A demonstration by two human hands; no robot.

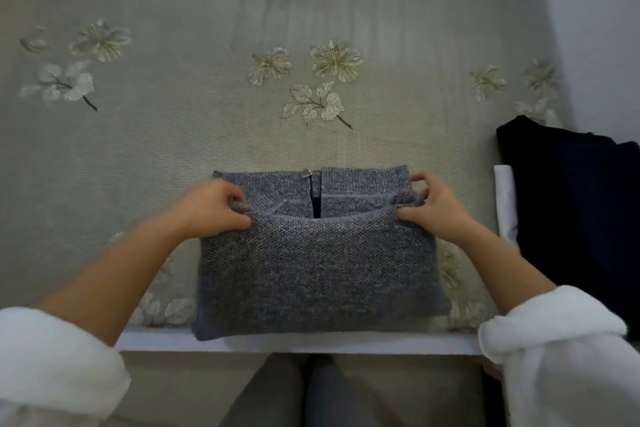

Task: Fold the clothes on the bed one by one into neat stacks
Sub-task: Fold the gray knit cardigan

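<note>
A grey knitted sweater (pixel 318 267) lies folded into a rectangle at the near edge of the bed, its collar with a small zip pull at the far side. My left hand (pixel 216 208) pinches the upper left corner of the top folded layer. On the opposite corner my right hand (pixel 433 206) grips the same layer. The folded edge sits just short of the collar.
The bedspread (pixel 194 107) is grey-green with embroidered flowers. At the right edge lies a stack of dark clothes (pixel 571 204) over a white item (pixel 505 198). The bed's white front edge (pixel 159 340) runs below the sweater, with my legs beneath it.
</note>
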